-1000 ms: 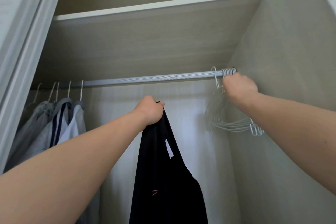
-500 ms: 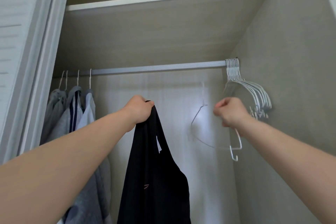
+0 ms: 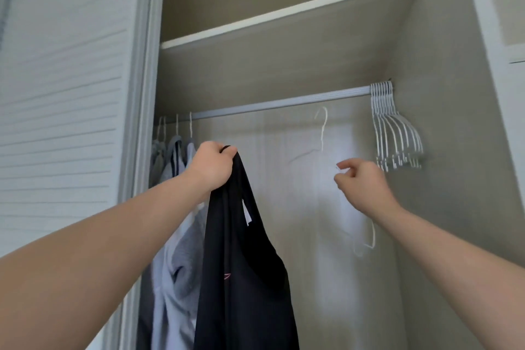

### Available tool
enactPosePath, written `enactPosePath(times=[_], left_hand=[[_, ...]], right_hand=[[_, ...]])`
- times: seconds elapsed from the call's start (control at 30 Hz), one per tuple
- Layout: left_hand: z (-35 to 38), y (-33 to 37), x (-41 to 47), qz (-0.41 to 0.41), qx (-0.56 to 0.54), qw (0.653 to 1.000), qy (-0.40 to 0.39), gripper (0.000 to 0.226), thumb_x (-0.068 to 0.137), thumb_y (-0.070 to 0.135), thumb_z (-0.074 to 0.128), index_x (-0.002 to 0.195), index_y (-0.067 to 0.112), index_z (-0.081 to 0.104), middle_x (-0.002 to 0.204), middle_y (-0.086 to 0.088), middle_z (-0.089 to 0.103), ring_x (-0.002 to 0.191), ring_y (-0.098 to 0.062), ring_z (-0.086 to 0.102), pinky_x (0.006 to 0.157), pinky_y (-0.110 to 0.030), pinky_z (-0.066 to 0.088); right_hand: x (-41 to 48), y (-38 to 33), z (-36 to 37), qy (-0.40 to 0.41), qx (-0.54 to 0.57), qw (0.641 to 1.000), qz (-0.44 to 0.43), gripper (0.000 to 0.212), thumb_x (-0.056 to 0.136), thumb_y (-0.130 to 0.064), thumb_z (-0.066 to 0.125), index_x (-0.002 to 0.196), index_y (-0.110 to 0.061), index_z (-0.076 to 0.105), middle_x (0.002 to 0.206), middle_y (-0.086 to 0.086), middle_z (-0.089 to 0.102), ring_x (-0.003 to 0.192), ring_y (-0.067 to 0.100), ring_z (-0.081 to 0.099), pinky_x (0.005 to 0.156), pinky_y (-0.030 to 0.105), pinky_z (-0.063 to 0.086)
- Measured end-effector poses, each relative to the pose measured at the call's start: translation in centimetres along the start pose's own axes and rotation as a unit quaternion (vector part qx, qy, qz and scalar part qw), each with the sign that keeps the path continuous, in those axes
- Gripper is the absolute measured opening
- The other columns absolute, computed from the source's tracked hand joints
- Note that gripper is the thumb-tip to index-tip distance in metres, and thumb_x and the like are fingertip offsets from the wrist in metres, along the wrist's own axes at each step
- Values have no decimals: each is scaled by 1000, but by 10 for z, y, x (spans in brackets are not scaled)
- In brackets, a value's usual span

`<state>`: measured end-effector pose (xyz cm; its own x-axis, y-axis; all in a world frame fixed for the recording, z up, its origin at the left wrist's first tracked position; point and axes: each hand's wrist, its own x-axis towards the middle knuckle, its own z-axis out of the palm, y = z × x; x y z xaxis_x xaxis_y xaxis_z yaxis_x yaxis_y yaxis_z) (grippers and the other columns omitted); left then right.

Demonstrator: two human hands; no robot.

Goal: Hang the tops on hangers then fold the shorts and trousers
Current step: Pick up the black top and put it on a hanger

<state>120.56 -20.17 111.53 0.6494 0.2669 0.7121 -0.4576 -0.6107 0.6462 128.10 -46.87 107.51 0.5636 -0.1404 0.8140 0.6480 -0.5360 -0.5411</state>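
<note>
My left hand (image 3: 211,166) grips the shoulder straps of a black sleeveless top (image 3: 244,278), which hangs straight down inside the open wardrobe. To its right my right hand (image 3: 360,183) pinches a thin white wire hanger (image 3: 323,128). The hanger is blurred; its hook points up just below the grey rail (image 3: 270,105), free of it, and one end curls below my wrist. A bunch of several empty white hangers (image 3: 395,133) hangs at the rail's right end.
Several grey and pale blue tops (image 3: 176,224) hang on hangers at the rail's left end. A shelf (image 3: 284,17) runs above the rail. A slatted white door (image 3: 65,122) stands at the left, the wardrobe's side wall (image 3: 443,150) at the right.
My right hand has taken one white hanger off the bunch at the rail's right end and drawn it down and left toward the top. My left hand keeps holding the black top.
</note>
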Motion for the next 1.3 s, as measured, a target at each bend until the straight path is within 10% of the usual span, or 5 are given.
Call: enactPosePath(times=[0.37, 0.53, 0.7, 1.3], left_hand=[[-81, 121, -100, -10, 48, 982, 180, 33, 103, 27, 47, 80, 5, 54, 75, -10, 45, 68, -24, 47, 66, -31, 37], [-117, 166, -146, -30, 128, 965, 227, 32, 101, 22, 44, 71, 16, 34, 66, -4, 26, 58, -19, 28, 55, -28, 21], [-159, 199, -192, -63, 202, 946, 245, 30, 99, 20, 45, 70, 16, 38, 71, -6, 31, 70, -21, 31, 63, -31, 23], [-369, 323, -455, -278, 260, 852, 359, 20, 104, 16, 53, 110, 6, 68, 102, -9, 71, 83, -20, 70, 70, -28, 56]], right_hand=[[-41, -65, -43, -39, 307, 951, 11, 4, 79, -24, 41, 75, -26, 41, 64, 3, 43, 57, 20, 36, 52, 29, 28], [-73, -93, -59, -71, 422, 904, 4, 22, 84, -25, 41, 72, -44, 43, 48, -9, 39, 42, 13, 32, 40, 23, 25], [-85, -127, -71, -172, 487, 855, 49, 18, 100, -20, 49, 82, -21, 51, 40, -10, 32, 32, 10, 26, 37, 17, 22], [-312, -347, -127, -432, 739, 516, -21, 28, 91, -31, 57, 67, -17, 64, 46, -4, 24, 36, 10, 16, 44, 12, 20]])
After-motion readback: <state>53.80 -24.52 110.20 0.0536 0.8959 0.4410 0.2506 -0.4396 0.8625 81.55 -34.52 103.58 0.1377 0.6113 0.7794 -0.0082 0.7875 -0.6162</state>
